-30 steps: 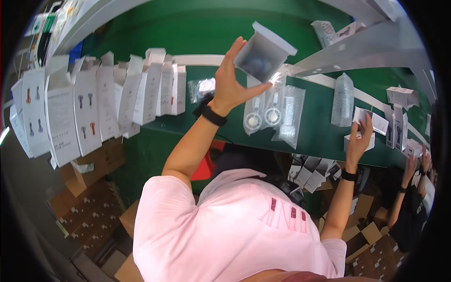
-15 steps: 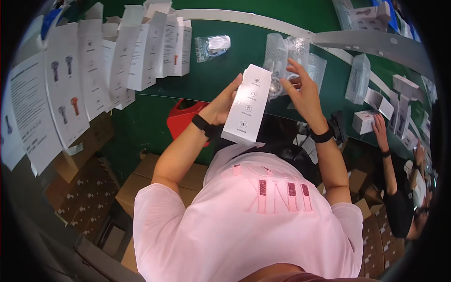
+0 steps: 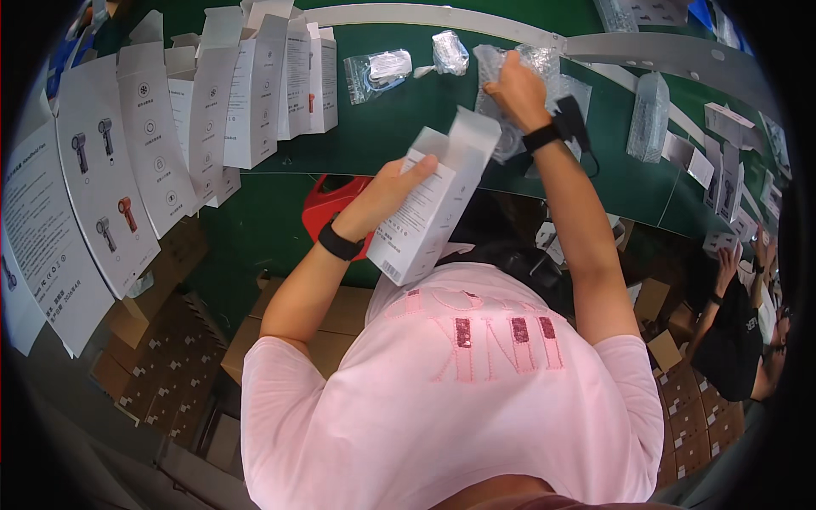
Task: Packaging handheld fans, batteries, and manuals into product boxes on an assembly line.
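My left hand (image 3: 390, 195) is wrapped round a white carton (image 3: 425, 217), thumb on its printed face. The carton tilts up to the right, its top flaps standing open. Farther off, my right hand (image 3: 520, 89) has its fingers closed on a clear bubble-wrap pouch (image 3: 495, 115) on the green table (image 3: 340, 153). What the pouch contains is hard to make out. Left of it lie a small clear-bagged white item (image 3: 450, 53) and a clear bag (image 3: 378, 75) with a white piece and a blue-grey cord.
Open white cartons (image 3: 153, 127) stand in a row at left. A bubble-wrapped package (image 3: 648, 116) lies to the right, near a co-worker's hand (image 3: 725, 268) and more cartons. A red container (image 3: 327, 208) is below the table edge, brown boxes (image 3: 327, 340) on the floor.
My right hand has reached away from me onto the bubble wrap. The carton in my left hand has turned and tilted, showing another face. A small bagged item now lies on the table's far side.
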{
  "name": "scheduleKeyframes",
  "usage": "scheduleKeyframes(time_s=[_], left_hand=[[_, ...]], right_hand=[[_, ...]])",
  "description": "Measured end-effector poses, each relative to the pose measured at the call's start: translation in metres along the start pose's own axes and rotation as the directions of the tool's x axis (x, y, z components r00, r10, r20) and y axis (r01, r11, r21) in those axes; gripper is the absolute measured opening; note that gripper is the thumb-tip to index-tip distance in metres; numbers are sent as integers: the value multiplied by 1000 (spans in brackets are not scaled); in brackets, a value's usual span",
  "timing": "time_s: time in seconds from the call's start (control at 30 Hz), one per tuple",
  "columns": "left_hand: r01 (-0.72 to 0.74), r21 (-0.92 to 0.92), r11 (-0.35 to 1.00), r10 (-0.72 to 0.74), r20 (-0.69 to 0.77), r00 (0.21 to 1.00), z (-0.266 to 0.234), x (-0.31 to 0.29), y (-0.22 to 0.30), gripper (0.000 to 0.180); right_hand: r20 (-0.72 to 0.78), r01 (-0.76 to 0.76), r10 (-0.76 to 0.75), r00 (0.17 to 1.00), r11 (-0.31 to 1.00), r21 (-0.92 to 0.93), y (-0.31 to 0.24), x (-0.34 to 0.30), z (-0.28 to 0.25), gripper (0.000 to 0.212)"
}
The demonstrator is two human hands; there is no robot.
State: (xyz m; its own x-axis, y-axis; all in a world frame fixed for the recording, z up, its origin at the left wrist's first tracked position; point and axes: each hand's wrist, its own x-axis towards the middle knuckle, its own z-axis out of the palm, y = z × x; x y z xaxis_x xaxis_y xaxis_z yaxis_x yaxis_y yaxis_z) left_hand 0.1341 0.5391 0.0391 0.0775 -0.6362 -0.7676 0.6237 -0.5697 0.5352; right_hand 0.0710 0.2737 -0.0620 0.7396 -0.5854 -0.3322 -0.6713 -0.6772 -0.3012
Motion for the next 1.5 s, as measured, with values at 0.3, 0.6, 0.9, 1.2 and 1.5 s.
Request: scheduleKeyframes(time_s=[0.3,0.6,0.9,1.2,1.5], left_hand=[[-320,-573,754,334,-84,939,-32,-42,-6,52],[-211,-771,601,633,298,715,36,-9,47,81],[-218,-807,548,745,352,567,27,1,8,100],[-491,-668,559,800,279,532,57,-34,43,91],[-520,-615,592,786,301,539,59,-46,62,87]], right_hand=[[39,-30,-42,998,189,982,22,-92,-135,69],[-342,318,-234,910,-135,938,-15,-122,-186,109],[-543,538,-391,743,-133,832,-43,-137,-204,113],[-401,358,-130,907,-266,895,-70,-149,-212,98],[-547,563,-162,821,73,823,-83,-145,-211,104]])
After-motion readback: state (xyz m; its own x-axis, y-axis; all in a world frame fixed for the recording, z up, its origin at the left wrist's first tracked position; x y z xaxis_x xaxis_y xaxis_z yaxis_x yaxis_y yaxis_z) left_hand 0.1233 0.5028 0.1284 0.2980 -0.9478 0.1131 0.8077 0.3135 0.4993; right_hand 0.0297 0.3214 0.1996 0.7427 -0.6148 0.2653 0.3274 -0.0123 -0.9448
